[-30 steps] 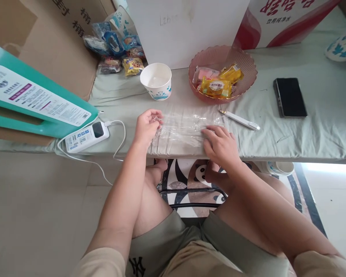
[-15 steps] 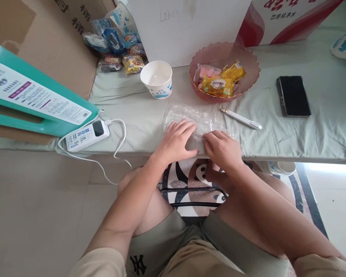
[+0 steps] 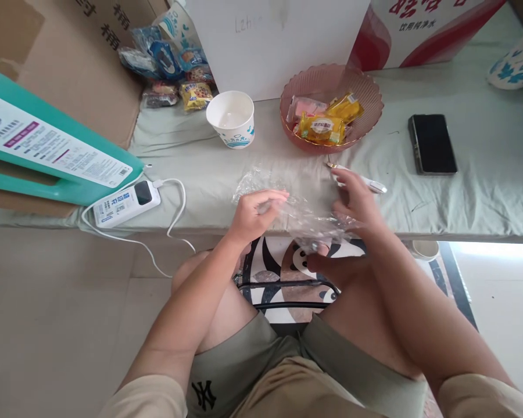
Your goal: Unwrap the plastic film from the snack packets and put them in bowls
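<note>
A crumpled clear plastic bag or film point(image 3: 307, 219) hangs over the front edge of the cloth-covered surface, lifted between my hands. My left hand point(image 3: 257, 213) is closed, with fingers and thumb pinching the plastic's left part. My right hand point(image 3: 358, 200) has its fingers apart and slightly bent; the plastic reaches below its thumb, and whether they touch is unclear. Just beyond those fingers lies a slim white tool point(image 3: 377, 186) with a metal tip, partly covered by the hand. A ribbed pink bowl point(image 3: 375, 107) behind it holds yellow and pink wrapped snacks point(image 3: 322, 128).
A white paper cup point(image 3: 230, 122) stands left of the bowl. A black phone point(image 3: 433, 144) lies to the right. At the left are a white power bank point(image 3: 127, 204) with a cable, a green jug point(image 3: 61, 154) and packaged snacks point(image 3: 196, 95). White boxes point(image 3: 274, 46) line the back.
My left hand has closed on the plastic and raised it off the flat surface toward me. My right hand has moved right and forward, toward the white tool, its fingers spreading.
</note>
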A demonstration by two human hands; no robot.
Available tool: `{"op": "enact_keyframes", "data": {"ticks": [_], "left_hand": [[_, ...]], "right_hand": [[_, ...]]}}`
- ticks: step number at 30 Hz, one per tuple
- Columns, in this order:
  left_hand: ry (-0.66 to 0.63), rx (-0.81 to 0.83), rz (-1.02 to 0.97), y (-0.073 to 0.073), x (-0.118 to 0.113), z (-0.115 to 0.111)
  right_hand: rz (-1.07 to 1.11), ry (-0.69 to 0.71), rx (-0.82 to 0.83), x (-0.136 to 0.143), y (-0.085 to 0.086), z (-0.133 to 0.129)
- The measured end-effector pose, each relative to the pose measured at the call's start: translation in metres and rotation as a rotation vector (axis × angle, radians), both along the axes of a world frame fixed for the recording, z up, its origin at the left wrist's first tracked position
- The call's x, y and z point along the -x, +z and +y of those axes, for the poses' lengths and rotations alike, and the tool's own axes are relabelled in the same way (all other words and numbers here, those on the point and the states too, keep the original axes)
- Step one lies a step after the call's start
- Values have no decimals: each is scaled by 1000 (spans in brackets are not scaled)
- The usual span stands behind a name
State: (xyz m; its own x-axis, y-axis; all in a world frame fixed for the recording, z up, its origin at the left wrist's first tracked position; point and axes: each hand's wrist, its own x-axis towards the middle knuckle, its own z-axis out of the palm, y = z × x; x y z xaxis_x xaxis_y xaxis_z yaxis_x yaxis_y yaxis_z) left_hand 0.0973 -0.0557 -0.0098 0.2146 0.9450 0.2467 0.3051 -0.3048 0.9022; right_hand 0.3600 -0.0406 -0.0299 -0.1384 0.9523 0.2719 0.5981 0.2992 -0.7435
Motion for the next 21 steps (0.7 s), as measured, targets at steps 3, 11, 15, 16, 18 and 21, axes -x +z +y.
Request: {"op": "enact_keyframes", "data": {"ticks": [3, 11, 15, 16, 18, 21], "left_hand": [[16, 114, -166, 1, 2, 2], [-88, -228, 332, 3, 16, 0], [-128, -320, 348, 8, 11, -12], [-132, -332, 351, 8, 9, -13], [-155, -326, 371, 8, 6, -14], [-304, -240, 407, 4, 4, -13]], "right_hand": [[-62, 245, -24, 18, 6, -10], [127, 148, -45, 52, 17, -19], [136, 121, -41, 47, 15, -20], [154, 126, -35, 46, 16, -21], [183, 141, -25, 44, 18, -23], [224, 116, -11, 43, 21, -24]]}}
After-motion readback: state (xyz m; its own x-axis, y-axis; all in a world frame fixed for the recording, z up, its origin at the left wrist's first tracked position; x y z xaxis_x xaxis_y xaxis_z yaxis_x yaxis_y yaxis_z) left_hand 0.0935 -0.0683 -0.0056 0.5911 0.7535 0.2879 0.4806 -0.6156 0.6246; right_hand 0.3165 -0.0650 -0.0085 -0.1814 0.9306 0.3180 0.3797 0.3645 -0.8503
